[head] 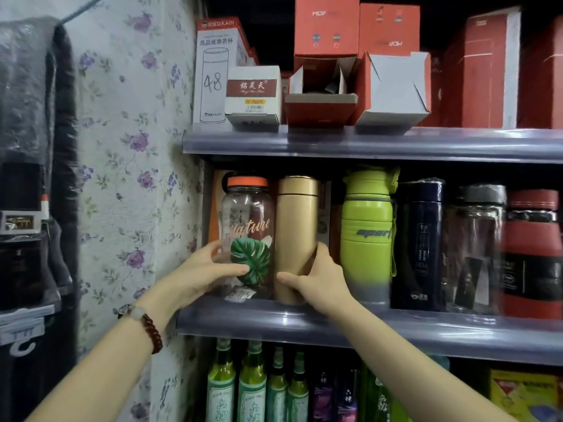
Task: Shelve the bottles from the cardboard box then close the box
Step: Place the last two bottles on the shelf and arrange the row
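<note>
- Head view: we see our two bare arms reach up from 6 o'clock to the middle shelf (365, 325) at the centre.
- Our left hand (210, 271) wraps the clear bottle (248, 236) low on its body, fingers curled around its left side and thumb across the green leaf print on its front.
- That bottle has an orange lid and stands upright at the shelf's left end, at about 9 o'clock of the row.
- Our right hand (316, 277) grips the gold flask (297, 236) low down, thumb across the front and fingers curled round its right side.
- We see the flask upright, just beside the clear bottle at its 3 o'clock; we cannot tell whether the two touch.
- At 3 o'clock of the flask, a green bottle (367, 236) stands close to our right hand.
- Further toward 3 o'clock come a dark blue flask (422, 242), a second clear bottle (475, 248) with a dark lid, and a red bottle (531, 254), all upright.
- At 12 o'clock, the top shelf (365, 144) carries red and white boxes (326, 62), some with open flaps.
- At 6 o'clock, below the middle shelf, we see green glass bottles (253, 388) in a row.
- At 9 o'clock, floral wallpaper (131, 147) covers the wall beside the shelves.
- A bead bracelet (150, 330) circles our left wrist.
</note>
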Motion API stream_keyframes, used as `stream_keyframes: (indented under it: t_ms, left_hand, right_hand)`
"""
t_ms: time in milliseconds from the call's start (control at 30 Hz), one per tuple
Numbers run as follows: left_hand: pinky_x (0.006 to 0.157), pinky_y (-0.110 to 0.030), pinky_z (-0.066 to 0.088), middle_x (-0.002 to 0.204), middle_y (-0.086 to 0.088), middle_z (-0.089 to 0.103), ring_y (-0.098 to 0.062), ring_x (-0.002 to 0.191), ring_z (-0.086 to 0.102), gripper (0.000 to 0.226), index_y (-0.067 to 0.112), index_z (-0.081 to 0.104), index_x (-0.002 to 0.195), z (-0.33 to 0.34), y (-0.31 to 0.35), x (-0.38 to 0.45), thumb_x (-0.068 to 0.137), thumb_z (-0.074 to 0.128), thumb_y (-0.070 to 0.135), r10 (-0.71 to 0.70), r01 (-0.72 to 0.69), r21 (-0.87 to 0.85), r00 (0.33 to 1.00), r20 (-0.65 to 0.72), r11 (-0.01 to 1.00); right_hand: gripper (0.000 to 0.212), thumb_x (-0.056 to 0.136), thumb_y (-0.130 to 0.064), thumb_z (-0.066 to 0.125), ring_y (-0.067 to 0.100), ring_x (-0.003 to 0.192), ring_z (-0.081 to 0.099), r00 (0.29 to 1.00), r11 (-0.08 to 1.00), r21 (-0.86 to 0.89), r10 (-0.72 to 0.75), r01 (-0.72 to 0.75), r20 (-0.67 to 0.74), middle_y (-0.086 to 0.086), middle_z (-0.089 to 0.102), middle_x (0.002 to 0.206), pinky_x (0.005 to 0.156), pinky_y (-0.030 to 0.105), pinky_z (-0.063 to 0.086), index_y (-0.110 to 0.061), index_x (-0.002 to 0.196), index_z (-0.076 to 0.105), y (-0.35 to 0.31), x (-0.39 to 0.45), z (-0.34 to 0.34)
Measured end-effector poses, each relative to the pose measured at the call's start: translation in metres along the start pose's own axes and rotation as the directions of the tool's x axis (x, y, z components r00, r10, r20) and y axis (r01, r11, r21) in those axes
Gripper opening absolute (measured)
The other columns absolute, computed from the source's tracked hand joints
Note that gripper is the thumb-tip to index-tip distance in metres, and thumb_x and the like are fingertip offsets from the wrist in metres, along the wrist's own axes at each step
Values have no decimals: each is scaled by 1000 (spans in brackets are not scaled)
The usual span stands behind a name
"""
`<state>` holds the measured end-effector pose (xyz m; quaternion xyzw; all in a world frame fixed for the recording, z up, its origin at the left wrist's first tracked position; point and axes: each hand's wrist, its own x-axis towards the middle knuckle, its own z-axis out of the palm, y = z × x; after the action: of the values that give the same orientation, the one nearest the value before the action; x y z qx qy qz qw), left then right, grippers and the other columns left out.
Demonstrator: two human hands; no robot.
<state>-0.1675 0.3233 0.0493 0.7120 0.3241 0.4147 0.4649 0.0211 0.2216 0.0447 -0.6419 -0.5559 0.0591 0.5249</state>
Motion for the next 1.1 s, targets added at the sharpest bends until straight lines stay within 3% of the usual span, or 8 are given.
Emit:
stream_keyframes:
  t_ms: [133, 233, 400, 533, 633, 767, 867, 1100]
  left_hand:
    - [98, -27, 42, 109, 15, 60, -3, 102, 58, 76, 31, 46, 116, 16, 5, -1, 54, 89, 39, 69, -45, 197, 991, -115, 979]
    - [96, -28, 46, 109, 13, 64, -7, 104, 60, 89, 24, 48, 126, 20, 4, -2, 49, 91, 40, 94, -63, 216, 986, -136, 974]
    - [68, -17, 46, 89, 14, 55, 5, 81, 55, 83, 38, 34, 129, 19, 7, -7, 68, 83, 11, 97, -90, 104, 993, -64, 991]
    - [89, -38, 55, 105, -1, 69, -18, 95, 69, 90, 34, 34, 137, 20, 7, -6, 66, 84, 9, 78, -77, 37, 997, -14, 996]
    - [93, -37, 51, 117, -2, 65, -18, 104, 66, 102, 35, 32, 140, 22, 3, -5, 56, 89, 21, 92, -91, 38, 995, -45, 995]
    - [105, -42, 41, 126, 7, 58, -15, 114, 56, 119, 37, 28, 141, 27, 4, -6, 41, 91, 50, 116, -101, 174, 990, -78, 979]
    - [100, -31, 40, 120, 10, 57, -10, 106, 54, 107, 29, 31, 143, 29, 4, -7, 54, 87, 44, 131, -105, 236, 987, -95, 966]
    - [94, -27, 42, 112, 11, 59, -8, 100, 56, 95, 32, 35, 139, 31, 6, -11, 59, 85, 43, 193, -150, 308, 975, -114, 939]
  right_hand:
    - [81, 71, -35, 81, 27, 113, 56, 1000, 1000, -25, -15, 15, -14, 10, 58, 128, 93, 36, 48, -10, 133, 35, -2, -2, 1]
    - [79, 71, -33, 81, 28, 114, 56, 1000, 1000, -27, -8, 7, -22, 10, 58, 127, 94, 37, 48, -10, 132, 36, -2, -4, -1]
    - [91, 73, -34, 79, 29, 114, 56, 999, 1000, -29, -12, 11, -41, 10, 57, 129, 95, 37, 48, -11, 142, 24, 4, -11, -8]
    - [94, 75, -35, 77, 30, 113, 55, 999, 999, -52, -16, 14, -38, 13, 55, 129, 91, 36, 48, -10, 145, 17, 4, -11, -10]
    - [95, 79, -31, 74, 27, 112, 54, 1000, 999, -48, 2, -2, -3, 14, 54, 129, 84, 28, 43, -8, 147, 11, 3, -10, -15]
    - [103, 84, -27, 70, 31, 123, 49, 1000, 998, -66, -15, 15, -2, 16, 48, 139, 93, 29, 40, -8, 150, -7, 0, -14, -16]
    - [102, 84, -27, 69, 30, 121, 51, 1000, 999, -52, -10, 10, -2, 15, 48, 138, 95, 32, 42, -11, 150, -6, -1, -15, -15]
    - [98, 84, -32, 68, 27, 120, 51, 1000, 997, -75, -25, 25, 4, 13, 50, 137, 92, 28, 42, -10, 150, -1, 0, -18, -17]
